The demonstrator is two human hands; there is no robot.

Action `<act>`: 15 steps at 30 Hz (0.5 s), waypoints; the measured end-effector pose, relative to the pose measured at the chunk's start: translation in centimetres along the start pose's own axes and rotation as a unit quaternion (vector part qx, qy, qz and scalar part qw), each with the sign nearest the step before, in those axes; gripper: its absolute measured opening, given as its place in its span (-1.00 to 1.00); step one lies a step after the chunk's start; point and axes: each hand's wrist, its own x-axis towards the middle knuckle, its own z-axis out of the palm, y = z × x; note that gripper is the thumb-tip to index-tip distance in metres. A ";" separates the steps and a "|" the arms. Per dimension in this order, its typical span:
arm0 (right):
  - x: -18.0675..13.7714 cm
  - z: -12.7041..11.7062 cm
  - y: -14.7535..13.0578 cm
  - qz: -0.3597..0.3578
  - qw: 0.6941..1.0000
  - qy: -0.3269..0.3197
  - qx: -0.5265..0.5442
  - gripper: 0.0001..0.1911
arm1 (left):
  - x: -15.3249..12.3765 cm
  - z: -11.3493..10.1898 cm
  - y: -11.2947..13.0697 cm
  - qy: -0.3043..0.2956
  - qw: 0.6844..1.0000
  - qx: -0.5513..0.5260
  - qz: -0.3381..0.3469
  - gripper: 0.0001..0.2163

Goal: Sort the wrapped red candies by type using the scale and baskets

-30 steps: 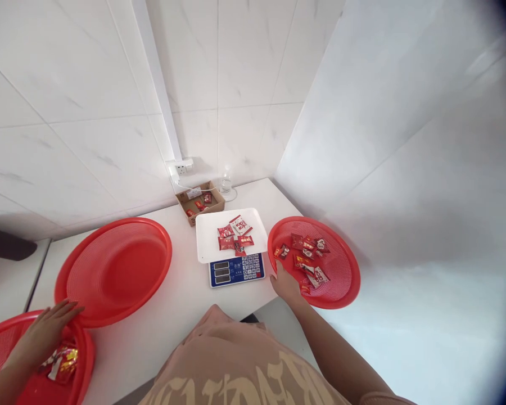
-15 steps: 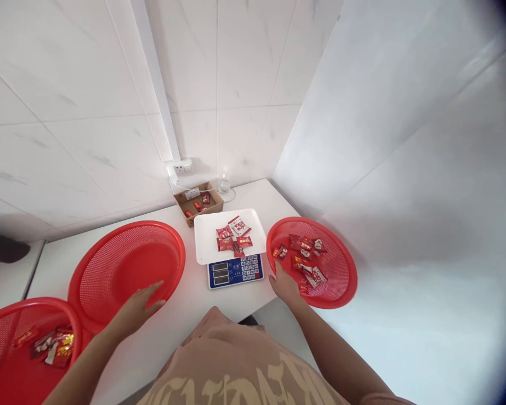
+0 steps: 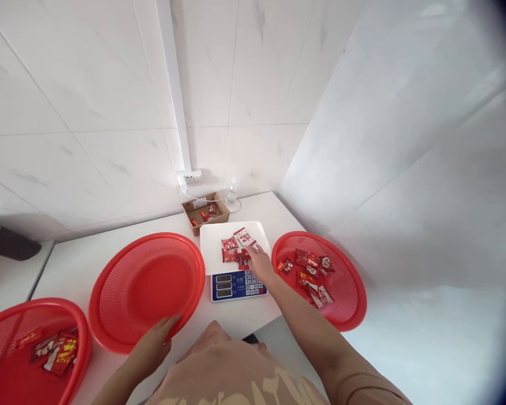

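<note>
My left hand [image 3: 154,344] grips the near rim of an empty red mesh basket [image 3: 147,287] in the middle of the white table. My right hand [image 3: 260,263] reaches onto the white pan of a blue-faced scale [image 3: 236,264] and touches the red snack packets [image 3: 236,250] lying there; its fingers are bent over them. To the right, another red basket [image 3: 346,292] holds several red packets [image 3: 310,267]. At the far left a third red basket [image 3: 8,349] holds a few packets [image 3: 53,351].
A small cardboard box [image 3: 206,211] with red packets and a glass [image 3: 231,197] stand at the back against the tiled wall, under a wall socket [image 3: 190,179]. A white wall closes the right side. A dark object [image 3: 8,244] lies at the left edge.
My left hand left the far-left basket and took the middle basket's rim, sliding it right toward the scale. My right hand moved from the right basket's rim onto the scale pan.
</note>
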 end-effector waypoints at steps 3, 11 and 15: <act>0.6 0.2 0.3 -0.002 1.000 -0.003 -0.004 -0.40 | 0.2 1.2 0.0 -0.004 1.000 0.002 0.003 -0.48; 0.1 -0.6 -4.1 0.126 0.926 0.065 0.350 -0.53 | 1.4 2.2 0.2 -0.045 0.994 0.092 -0.025 -0.39; -0.2 -0.6 -8.1 -0.035 0.883 -0.033 0.466 -0.41 | 1.5 1.6 1.1 -0.048 0.992 0.116 -0.033 -0.42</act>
